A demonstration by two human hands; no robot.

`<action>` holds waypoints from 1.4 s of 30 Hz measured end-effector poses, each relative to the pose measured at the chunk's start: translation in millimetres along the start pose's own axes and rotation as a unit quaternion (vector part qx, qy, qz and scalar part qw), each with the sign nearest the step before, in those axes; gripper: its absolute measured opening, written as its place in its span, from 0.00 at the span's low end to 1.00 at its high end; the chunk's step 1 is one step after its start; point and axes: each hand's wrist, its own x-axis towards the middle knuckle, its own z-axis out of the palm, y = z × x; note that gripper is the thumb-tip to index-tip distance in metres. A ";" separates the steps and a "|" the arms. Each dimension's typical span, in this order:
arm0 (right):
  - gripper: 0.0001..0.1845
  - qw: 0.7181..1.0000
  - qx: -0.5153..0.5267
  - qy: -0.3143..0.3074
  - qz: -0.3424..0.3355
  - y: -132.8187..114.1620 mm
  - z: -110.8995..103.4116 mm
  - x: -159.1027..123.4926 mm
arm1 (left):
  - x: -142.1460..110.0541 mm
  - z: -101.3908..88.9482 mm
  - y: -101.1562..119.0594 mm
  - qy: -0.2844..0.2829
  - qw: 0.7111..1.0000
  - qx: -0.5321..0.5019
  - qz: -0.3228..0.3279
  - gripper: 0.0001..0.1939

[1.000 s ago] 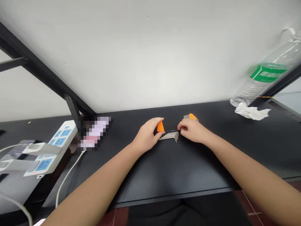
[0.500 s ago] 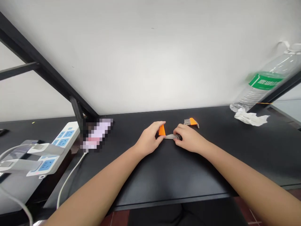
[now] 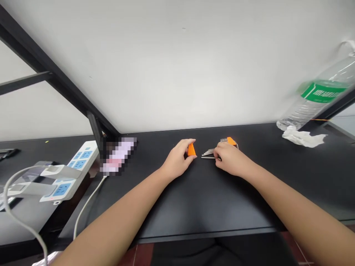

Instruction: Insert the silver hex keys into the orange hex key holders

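Observation:
Between the thumb and fingers of my left hand [image 3: 177, 159] is an orange plastic hex key holder [image 3: 191, 150], with no keys seen in it. My right hand [image 3: 229, 157] pinches a bunch of silver hex keys [image 3: 208, 152] by their bent ends; their long ends fan out to the left, apart from the holder. One key lies lower than the others. Just behind the right hand, a second hex key set in an orange holder [image 3: 231, 141] lies on the black table [image 3: 194, 210], partly hidden by that hand.
A white power strip [image 3: 80, 166] with plugs and cables lies at left, near a blurred-out phone-like object [image 3: 118, 157] with a white cable. Black metal frame bars [image 3: 69, 94] rise there. A clear bottle [image 3: 313, 98] and crumpled tissue [image 3: 303, 137] are at right.
My right hand has moved right with the hex keys, which have come out of the orange holder and spread apart. The left hand still grips the holder. The view has shifted slightly.

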 end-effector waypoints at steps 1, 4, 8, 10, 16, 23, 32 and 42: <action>0.08 1.000 0.003 -0.010 0.012 -0.7 -0.8 -1.0 | 0.3 0.3 -0.8 -0.001 1.000 -0.001 -0.001 0.28; 0.08 0.999 0.028 -0.025 0.021 0.1 -4.4 -3.8 | 1.2 1.3 -3.1 -0.013 1.000 0.002 -0.009 0.29; 0.08 0.996 0.080 0.017 -0.040 2.6 -13.5 -5.9 | 1.1 1.6 -3.9 -0.027 0.999 0.009 -0.020 0.31; 0.09 0.992 0.105 0.051 -0.052 2.1 -18.2 -6.4 | 0.5 1.1 -2.5 -0.024 0.999 0.006 -0.025 0.31; 0.13 0.983 0.139 0.084 -0.089 -1.9 -18.1 -7.6 | -2.5 0.2 5.2 -0.025 0.999 0.002 -0.022 0.29; 0.14 0.978 0.156 0.100 -0.093 -4.3 -20.2 -9.3 | -3.3 -1.2 6.4 -0.021 0.999 0.033 -0.002 0.29; 0.09 0.960 0.276 0.051 -0.015 -7.6 -17.5 -7.7 | -3.2 -2.3 10.7 -0.035 0.996 0.077 0.037 0.27; 0.05 0.874 0.481 -0.027 0.060 -19.8 4.2 0.7 | -3.7 0.7 22.0 -0.045 0.988 0.109 0.102 0.28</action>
